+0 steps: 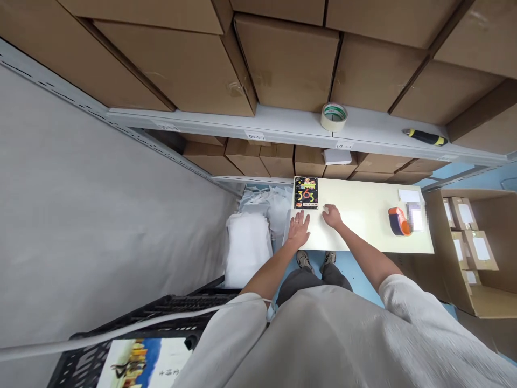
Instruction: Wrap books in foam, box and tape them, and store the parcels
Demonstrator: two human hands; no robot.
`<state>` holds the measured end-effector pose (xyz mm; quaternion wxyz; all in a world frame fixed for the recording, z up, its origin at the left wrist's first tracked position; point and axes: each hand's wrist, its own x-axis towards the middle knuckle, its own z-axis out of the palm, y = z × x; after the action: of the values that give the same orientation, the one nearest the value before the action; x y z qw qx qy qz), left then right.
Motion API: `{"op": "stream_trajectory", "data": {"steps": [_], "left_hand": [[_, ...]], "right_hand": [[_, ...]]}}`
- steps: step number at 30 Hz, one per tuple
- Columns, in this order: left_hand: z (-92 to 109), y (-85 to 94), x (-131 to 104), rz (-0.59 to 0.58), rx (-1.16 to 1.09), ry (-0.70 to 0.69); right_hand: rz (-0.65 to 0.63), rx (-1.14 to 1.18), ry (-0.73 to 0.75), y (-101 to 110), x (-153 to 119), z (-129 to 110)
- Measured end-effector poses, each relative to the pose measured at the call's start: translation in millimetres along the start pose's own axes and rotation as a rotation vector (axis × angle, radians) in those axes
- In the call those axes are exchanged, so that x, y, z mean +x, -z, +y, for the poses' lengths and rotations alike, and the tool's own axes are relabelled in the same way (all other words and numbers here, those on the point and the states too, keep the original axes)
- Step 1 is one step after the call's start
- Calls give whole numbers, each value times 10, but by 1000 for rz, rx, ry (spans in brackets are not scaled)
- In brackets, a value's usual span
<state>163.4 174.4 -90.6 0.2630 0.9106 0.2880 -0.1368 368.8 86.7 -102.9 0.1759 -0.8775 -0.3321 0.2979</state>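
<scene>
Black 365 book (306, 193): table's (359, 210) far left corner
Left hand (298, 229): fingers spread, palm down, table's left end
Right hand (332, 216): kinda curled over the table, can't tell if it's pinching anything
Orange-and-purple roll (396, 221): table's right side

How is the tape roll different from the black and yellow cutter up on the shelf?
The tape roll is round with a hole in the middle, but the cutter is long and thin. The tape roll is cream-coloured with green inside, while the cutter is black and yellow. Both lie on the grey shelf, in front of big cardboard boxes.
</scene>
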Motion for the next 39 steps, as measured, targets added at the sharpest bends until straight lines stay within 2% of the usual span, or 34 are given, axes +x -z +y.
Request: {"op": "stream_trajectory", "data": {"steps": [3,6,11,14,19,23,26,29,33,36,39], "left_hand": [[-60,16,148,-22,-13,-3],[-96,-2,224,-55,-29,10],[-108,-56,231,-55,-52,7],[-103,-77,239,-60,-26,17],[-108,-89,265,-76,-15,36],[-103,-74,264,-69,33,40],[-65,-86,217,11,112,29],[16,-155,102,93,151,-46],[126,-313,-96,40,151,-177],[144,-404,-171,16,162,-174],[119,-433,-136,-35,170,-151]], "right_hand": [[27,205,-86,-179,336,-284],[37,301,-154,-274,546,-437],[74,404,-400,-238,718,-590],[35,459,-461,-181,784,-657],[-26,488,-452,-128,809,-707],[-28,568,-425,-95,798,-748],[3,636,-399,-41,798,-773],[45,684,-407,58,789,-762],[-22,819,-411,239,737,-677],[-66,937,-346,396,647,-562],[-51,1021,-301,578,504,-399]]}}
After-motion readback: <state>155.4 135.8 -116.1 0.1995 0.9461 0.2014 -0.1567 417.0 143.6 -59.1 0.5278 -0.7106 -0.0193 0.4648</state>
